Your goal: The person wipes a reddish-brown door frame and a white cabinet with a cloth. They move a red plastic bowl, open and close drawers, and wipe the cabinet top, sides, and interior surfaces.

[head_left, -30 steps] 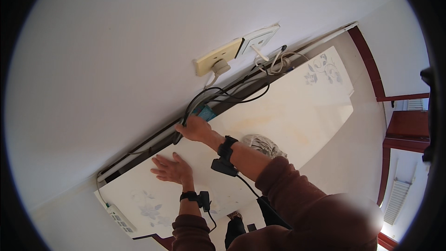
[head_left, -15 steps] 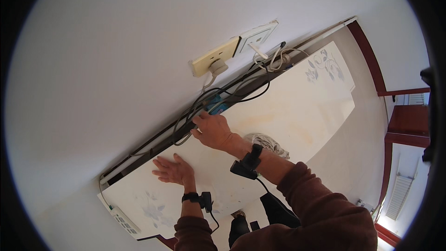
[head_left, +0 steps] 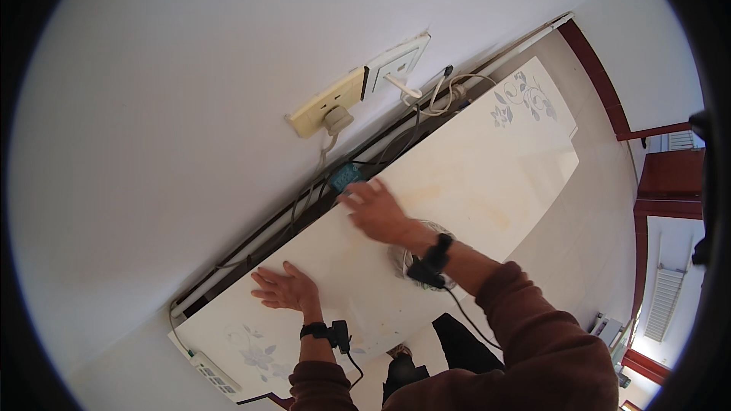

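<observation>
**Two hands on a white appliance top, one reaching to the wall gap**

You are looking down at the flat white top of an appliance [head_left: 457, 183] that stands close against a white wall [head_left: 190, 106]. Your left hand [head_left: 285, 289] lies flat on the top near its left end, fingers spread and empty. Your right hand [head_left: 373, 209] reaches across to the back edge, fingers loosely open, its fingertips at or just over a small teal-blue object [head_left: 346, 176] sitting in the dark gap between appliance and wall. Motion blur hides whether your fingers touch it; nothing is gripped.

The teal object looks small, rigid and light, likely easy to pinch by its sides with two fingers, though the narrow gap and the cables [head_left: 381, 152] running beside it could crowd your hand. The appliance top looks hard, smooth and probably slippery, so a flat palm gives better purchase than fingertips.

There are no packages. Grey floral prints mark the top at its far right corner [head_left: 525, 95] and near left end [head_left: 255, 346]. On the wall, a cream rectangular socket [head_left: 327, 103] holds a plug, and a white socket plate [head_left: 396, 65] sits just beside it to the right. Each of your wrists carries a black band with a cord.
</observation>
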### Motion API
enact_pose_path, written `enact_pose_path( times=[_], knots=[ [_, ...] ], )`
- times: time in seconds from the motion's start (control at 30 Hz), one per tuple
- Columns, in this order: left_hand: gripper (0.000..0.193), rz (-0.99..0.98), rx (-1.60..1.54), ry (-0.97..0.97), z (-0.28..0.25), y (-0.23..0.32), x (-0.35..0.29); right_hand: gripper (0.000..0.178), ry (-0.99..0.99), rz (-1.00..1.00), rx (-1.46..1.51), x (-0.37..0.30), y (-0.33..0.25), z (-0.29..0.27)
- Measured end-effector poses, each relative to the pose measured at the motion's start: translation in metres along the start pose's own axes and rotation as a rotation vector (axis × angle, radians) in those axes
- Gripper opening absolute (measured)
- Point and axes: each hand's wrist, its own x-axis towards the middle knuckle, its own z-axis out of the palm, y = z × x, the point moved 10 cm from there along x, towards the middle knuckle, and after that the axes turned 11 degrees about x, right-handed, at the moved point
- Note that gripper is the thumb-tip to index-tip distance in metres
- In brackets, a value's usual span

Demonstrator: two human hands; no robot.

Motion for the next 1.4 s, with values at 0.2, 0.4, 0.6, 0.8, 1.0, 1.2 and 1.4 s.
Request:
enact_pose_path(
  times=[0.2, 0.4, 0.6, 0.8, 1.0, 1.2, 1.4],
  knots=[
    [0.068, 0.012, 0.001, 0.020, 0.002, 0.000, -0.001, 0.035, 0.094, 0.256, -0.193, -0.005, 0.083, -0.047],
    [0.069, 0.029, 0.023, 0.067, -0.002, 0.001, -0.002, 0.037, -0.041, 0.369, -0.023, 0.013, 0.097, -0.024],
    [0.068, 0.024, 0.077, 0.119, 0.003, 0.000, 0.001, 0.052, 0.002, 0.158, -0.081, -0.119, -0.003, -0.031],
    [0.068, 0.011, 0.109, 0.213, 0.004, -0.003, 0.003, 0.061, -0.018, 0.162, -0.131, -0.207, 0.005, -0.013],
    [0.069, 0.016, 0.085, 0.176, 0.000, -0.002, 0.002, 0.061, 0.216, 0.399, -0.302, -0.216, 0.131, -0.074],
    [0.070, 0.029, 0.000, 0.134, 0.008, -0.005, 0.004, 0.055, 0.624, 0.921, -0.320, -0.274, 0.222, -0.137],
    [0.071, 0.025, 0.069, 0.228, 0.014, -0.005, 0.006, 0.052, 0.353, 0.432, -0.446, -0.220, 0.022, -0.001]
  ],
)
